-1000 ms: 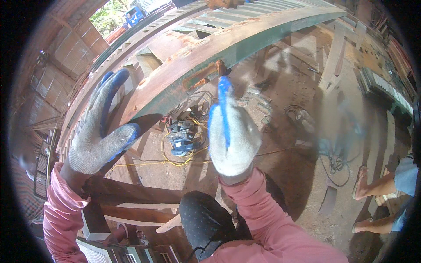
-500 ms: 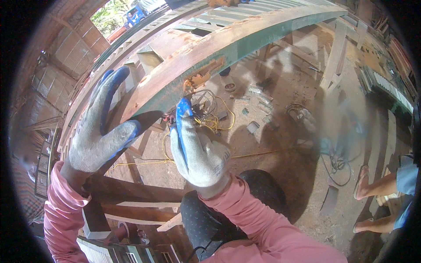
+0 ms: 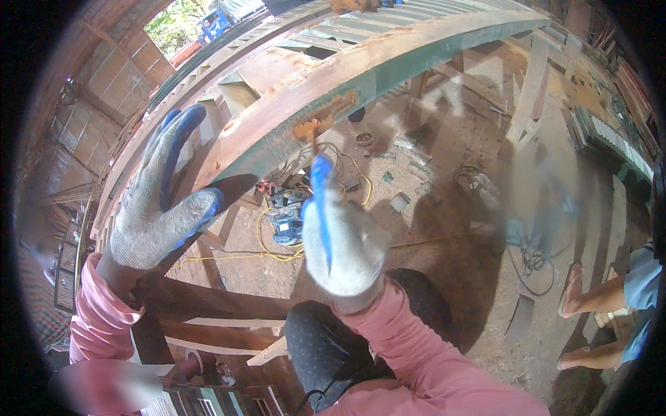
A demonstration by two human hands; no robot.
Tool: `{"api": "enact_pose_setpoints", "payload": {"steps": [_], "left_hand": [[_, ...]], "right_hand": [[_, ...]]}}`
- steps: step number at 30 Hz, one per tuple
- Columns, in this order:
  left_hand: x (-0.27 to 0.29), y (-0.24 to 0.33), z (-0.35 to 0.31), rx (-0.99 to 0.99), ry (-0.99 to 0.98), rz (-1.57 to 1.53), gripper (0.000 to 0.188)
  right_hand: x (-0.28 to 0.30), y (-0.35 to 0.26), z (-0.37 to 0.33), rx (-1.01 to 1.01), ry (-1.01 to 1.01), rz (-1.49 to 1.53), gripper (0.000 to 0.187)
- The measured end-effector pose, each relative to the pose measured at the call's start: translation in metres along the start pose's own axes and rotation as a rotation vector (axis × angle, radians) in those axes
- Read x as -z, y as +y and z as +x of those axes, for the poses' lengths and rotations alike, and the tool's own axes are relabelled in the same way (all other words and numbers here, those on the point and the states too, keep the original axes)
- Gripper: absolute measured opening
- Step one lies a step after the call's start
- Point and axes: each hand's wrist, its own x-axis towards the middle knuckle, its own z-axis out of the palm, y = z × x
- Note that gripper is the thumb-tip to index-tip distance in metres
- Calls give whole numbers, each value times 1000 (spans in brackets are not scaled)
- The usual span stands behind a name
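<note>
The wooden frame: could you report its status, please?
Left hand open, by wooden frame. Right hand just below its orange-brown patch. Blue tool on floor, apparently not obstructing.

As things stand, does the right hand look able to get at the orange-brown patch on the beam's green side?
Likely yes: the right hand appears just below the orange-brown patch, pointing toward it, and nothing visible blocks the beam's green side there.

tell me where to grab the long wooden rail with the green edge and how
Probably take the long wooden rail right of the orange patch, coming from the near side and wrapping over its top and down the green edge. The slats lie behind, while this edge faces you with open space below; the patch looks smeared on, so better left untouched.
</note>
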Motion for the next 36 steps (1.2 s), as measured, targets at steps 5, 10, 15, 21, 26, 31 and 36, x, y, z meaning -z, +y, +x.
{"api": "enact_pose_setpoints", "payload": {"steps": [5,10,15,21,26,31,36], "left_hand": [[-1,-4,-3,3,-1,-113,100],[-4,-9,-4,5,-20,-294,98],[-1,-8,-3,31,-41,-239,102],[4,-10,-4,45,-65,-134,103],[1,-6,-3,40,-46,-200,103],[-11,-5,-7,36,-2,-411,99],[1,-8,0,-17,-62,-195,98]], "right_hand": [[13,-5,8,-11,18,49,70],[10,12,20,-120,91,42,50],[-1,2,18,-89,-19,-108,55],[-9,-7,6,34,-78,-125,71],[-1,-2,1,-4,-23,73,65],[9,11,11,-80,66,90,52],[11,-9,5,-44,-49,83,61]]}}
